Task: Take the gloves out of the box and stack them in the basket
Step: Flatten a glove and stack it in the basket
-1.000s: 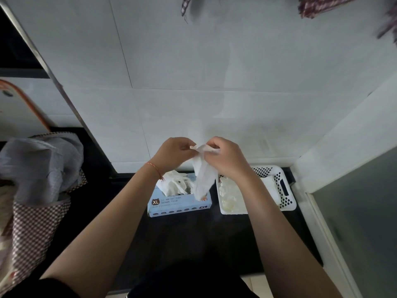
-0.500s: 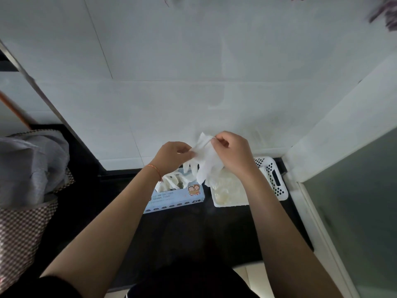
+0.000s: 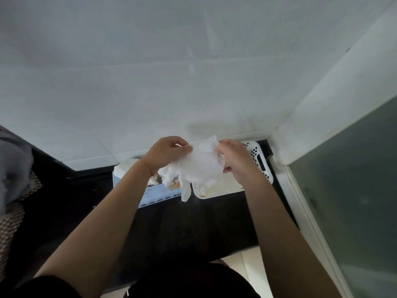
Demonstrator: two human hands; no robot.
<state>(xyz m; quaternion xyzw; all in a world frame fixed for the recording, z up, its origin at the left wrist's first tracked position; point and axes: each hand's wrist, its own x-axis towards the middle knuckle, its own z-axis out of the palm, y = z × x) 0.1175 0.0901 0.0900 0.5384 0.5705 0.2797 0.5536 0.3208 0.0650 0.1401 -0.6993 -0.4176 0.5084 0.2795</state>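
You stand in what looks like a home utility corner: a white tiled wall (image 3: 150, 72) rises on the far side behind a dark countertop (image 3: 182, 222), a frosted glass panel (image 3: 354, 201) closes the right, and a checked fabric bag (image 3: 12, 216) holding grey cloth (image 3: 12, 164) sits at the left.

Left hand (image 3: 166, 151) and right hand (image 3: 234, 161) each pinch an edge of a white glove (image 3: 198, 166), spreading it between them. Below the grip, the glove box (image 3: 154, 195) and white basket (image 3: 261, 162) sit side by side on the dark worktop (image 3: 193, 229).
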